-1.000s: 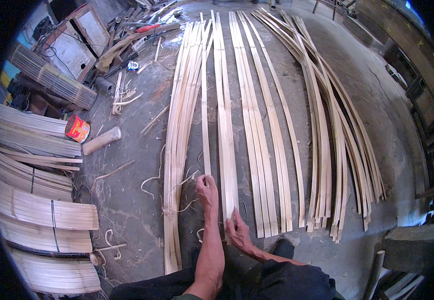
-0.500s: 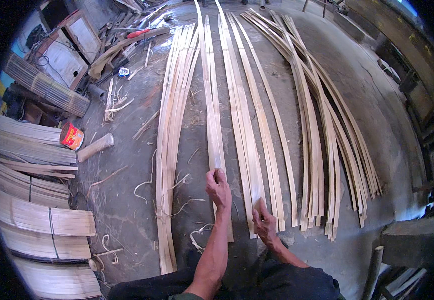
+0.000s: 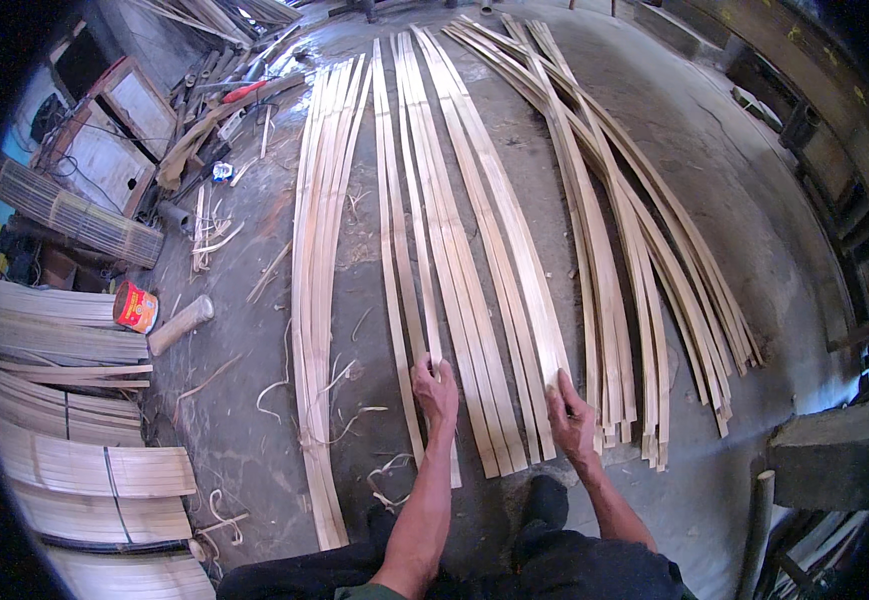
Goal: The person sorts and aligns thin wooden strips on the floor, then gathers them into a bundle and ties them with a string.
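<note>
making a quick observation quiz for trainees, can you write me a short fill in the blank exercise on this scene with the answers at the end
1. The tin beside the short cylinder is mainly ____ in colour.
2. Of the person's two hands, the one nearer that tin is the ____ hand.
3. The near ends of the crossed strips lie to the ____ of the right hand, which grips a pale strip.

Missing words: red; left; right

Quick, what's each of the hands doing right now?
Left hand: closed, holding a bamboo strip.
Right hand: closed, holding another bamboo strip.
</note>
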Demonstrator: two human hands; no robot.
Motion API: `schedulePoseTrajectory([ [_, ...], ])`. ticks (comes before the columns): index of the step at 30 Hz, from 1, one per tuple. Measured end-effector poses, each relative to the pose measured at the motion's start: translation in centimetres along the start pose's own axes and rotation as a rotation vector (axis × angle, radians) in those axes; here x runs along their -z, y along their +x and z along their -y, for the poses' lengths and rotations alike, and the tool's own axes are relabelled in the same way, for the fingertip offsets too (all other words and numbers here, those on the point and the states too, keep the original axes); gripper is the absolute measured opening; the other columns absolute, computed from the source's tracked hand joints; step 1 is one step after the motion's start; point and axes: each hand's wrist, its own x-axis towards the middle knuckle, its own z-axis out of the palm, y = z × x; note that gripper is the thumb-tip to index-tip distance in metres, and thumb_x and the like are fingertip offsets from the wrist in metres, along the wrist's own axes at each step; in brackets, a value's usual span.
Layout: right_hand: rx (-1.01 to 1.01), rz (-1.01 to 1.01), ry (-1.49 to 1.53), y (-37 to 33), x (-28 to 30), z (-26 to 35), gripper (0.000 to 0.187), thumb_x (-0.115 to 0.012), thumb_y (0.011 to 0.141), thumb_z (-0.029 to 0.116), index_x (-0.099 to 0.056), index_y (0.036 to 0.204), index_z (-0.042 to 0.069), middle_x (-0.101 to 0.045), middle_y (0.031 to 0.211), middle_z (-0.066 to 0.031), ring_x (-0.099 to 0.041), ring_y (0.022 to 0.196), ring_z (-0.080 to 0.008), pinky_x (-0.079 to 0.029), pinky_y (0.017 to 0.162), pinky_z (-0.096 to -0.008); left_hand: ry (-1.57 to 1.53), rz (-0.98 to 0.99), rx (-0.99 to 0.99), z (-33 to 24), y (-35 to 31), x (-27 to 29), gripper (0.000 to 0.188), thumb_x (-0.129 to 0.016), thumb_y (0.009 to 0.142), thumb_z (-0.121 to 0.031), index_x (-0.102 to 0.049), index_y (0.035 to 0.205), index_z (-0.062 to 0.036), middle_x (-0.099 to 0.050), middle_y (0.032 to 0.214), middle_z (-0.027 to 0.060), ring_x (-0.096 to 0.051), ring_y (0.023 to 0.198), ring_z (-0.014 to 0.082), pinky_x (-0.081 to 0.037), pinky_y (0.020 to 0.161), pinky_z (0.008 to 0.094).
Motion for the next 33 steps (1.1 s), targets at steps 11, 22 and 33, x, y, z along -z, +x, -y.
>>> schedulePoseTrajectory([
  [11,-0.183,0.053,-0.277,2.2,6.4,-2.3,0.042,-0.055,0.1,0.022,-0.051,0.137,0.003,-0.067,0.102,0.0013,-0.049,0.071,-0.0063,-0.044,0.062,-0.0245,0.214,0.43,-0.534,-6.3,-8.3,-4.9,0.039,-0.066,0.083,-0.017,-0.056,0.119,-0.0048,-0.054,0.122,0.018,-0.051,0.116,0.0363,-0.038,0.101,0.049],
  [22,-0.003,0.133,-0.65,1.6,6.7,-5.4,0.05,-0.058,0.095,0.037,-0.05,0.138,0.012,-0.064,0.076,-0.0238,-0.066,0.07,-0.0389,-0.049,0.059,-0.0453,0.578,0.758,-0.86,-6.3,-13.6,-7.4,0.081,-0.064,0.082,-0.043,-0.034,0.148,-0.0044,-0.02,0.159,0.011,-0.019,0.145,0.0315,-0.01,0.117,0.0538],
  [33,-0.044,0.211,-0.911,0.3,4.3,-4.4,0.053,-0.052,0.094,0.05,-0.047,0.14,0.025,-0.065,0.07,-0.0175,-0.066,0.065,-0.0381,-0.048,0.053,-0.0513,0.51,0.714,-0.853,-3.7,-13.6,-5.6,0.08,-0.062,0.085,-0.039,-0.029,0.149,-0.0027,-0.021,0.158,0.0154,-0.018,0.147,0.0315,-0.009,0.119,0.0489],
])
